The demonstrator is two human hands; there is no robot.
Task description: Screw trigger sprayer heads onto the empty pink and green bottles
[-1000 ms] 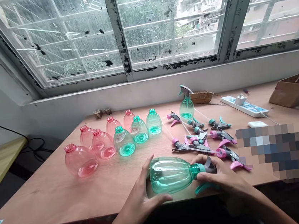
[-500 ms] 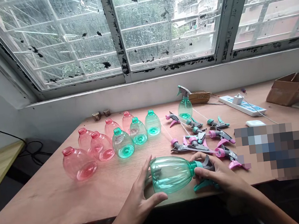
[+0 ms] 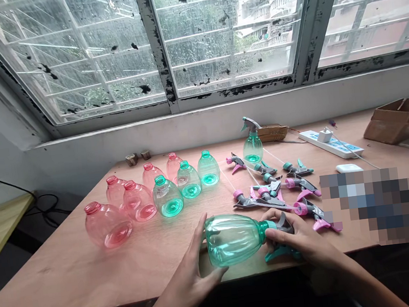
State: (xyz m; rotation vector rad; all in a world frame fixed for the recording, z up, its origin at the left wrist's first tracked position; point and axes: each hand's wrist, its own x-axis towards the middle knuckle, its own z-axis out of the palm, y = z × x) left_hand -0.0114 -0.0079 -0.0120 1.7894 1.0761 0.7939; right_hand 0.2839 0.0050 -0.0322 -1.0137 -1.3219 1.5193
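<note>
A clear green spray bottle (image 3: 232,239) lies sideways in front of me, its base to the left and its grey and teal trigger head to the right. My left hand (image 3: 193,268) cups the base, with fingers behind it and the thumb along its lower edge. Pinched around the collar and head is my right hand (image 3: 299,239), which partly hides the trigger. Beyond my right hand lie several loose trigger sprayers, among them a pink and grey sprayer (image 3: 315,214) close to my knuckles and a teal and grey sprayer (image 3: 297,168) farther back.
Open red bottles (image 3: 108,226) and green bottles (image 3: 168,197) stand at the left and middle of the wooden table (image 3: 71,282). A complete spray bottle (image 3: 252,148) stands near the wall. Farther right are a power strip (image 3: 332,145), a white case (image 3: 349,168) and a cardboard box (image 3: 393,124).
My left thumb has slid slightly against the bottle's lower edge, its tip now tucked beside the base. The bottle and my right hand stay almost in place.
</note>
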